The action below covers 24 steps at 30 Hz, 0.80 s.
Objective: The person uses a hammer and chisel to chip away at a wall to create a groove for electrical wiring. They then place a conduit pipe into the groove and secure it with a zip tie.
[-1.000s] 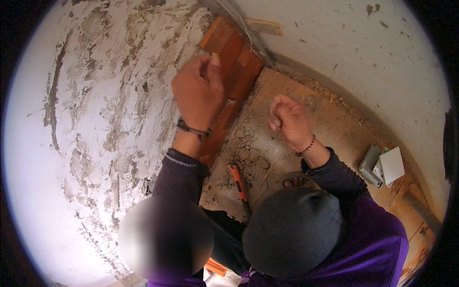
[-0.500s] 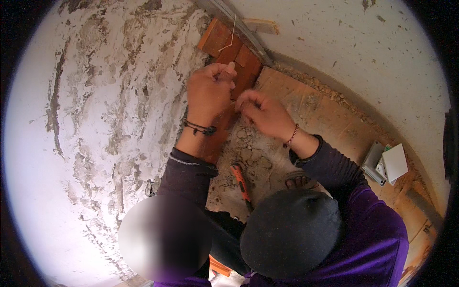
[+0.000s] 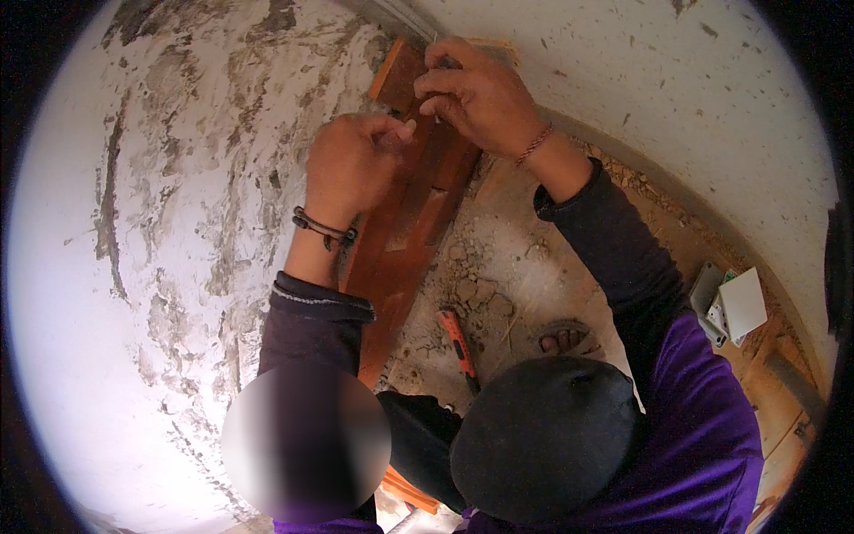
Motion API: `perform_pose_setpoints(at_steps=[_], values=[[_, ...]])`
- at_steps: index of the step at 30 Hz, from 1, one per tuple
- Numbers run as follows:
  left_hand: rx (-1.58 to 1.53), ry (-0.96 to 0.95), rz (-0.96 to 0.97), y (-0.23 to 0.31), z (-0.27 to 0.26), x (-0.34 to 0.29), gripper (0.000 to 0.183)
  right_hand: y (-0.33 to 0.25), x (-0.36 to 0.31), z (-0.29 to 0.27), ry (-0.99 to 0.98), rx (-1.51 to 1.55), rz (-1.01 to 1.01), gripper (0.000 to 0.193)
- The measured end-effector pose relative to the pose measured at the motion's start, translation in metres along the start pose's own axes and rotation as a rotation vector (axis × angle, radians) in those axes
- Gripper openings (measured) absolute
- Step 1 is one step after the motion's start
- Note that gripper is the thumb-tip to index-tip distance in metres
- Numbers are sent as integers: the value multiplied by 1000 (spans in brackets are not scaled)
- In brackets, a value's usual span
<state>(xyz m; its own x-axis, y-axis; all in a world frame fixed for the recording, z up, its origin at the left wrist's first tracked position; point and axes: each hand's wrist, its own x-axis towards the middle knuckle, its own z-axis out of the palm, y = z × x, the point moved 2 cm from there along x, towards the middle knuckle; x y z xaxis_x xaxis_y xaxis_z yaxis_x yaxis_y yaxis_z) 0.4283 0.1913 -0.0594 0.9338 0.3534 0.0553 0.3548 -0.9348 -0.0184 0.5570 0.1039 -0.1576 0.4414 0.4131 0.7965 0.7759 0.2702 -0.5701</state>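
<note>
My left hand [image 3: 356, 160] is closed, thumb and forefinger pinched together over the left side of the red-orange brick strip [image 3: 391, 254]. Whatever sits in that pinch is too small to make out. Above and to the right, my right hand [image 3: 476, 93] reaches over the upper part of the strip. Its fingers are curled toward the thumb, near an upright brick [image 3: 398, 76] at the far end. I cannot see clearly what they grip. The two hands are apart, with a small gap between the fingertips.
Rough plastered wall [image 3: 196, 178] stands on the left. A metal edge [image 3: 405, 13] meets the far end of the bricks. On the dusty floor lie rubble [image 3: 476, 289], an orange-and-black-handled tool [image 3: 458, 343] and a sandalled foot [image 3: 562, 338]. White plates [image 3: 743, 303] lie at right.
My right hand has moved up to the far end of the bricks. My left hand has shifted left and slightly down. The white string seen hanging there before is now mostly hidden.
</note>
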Motion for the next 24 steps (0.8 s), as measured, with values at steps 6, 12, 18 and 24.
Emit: perform_pose_setpoints(at_steps=[6,12,18,24], values=[[437,97,13,16,-28,8,14,6,3,5,47,27,-24,11],[260,858,232,33,-30,-9,22,13,3,22,263,218,79,15],[-533,692,-372,17,16,24,25,3,16,42,374,202,130,21],[-344,821,-397,7,25,55,18,9,21,50,224,154,179,7]])
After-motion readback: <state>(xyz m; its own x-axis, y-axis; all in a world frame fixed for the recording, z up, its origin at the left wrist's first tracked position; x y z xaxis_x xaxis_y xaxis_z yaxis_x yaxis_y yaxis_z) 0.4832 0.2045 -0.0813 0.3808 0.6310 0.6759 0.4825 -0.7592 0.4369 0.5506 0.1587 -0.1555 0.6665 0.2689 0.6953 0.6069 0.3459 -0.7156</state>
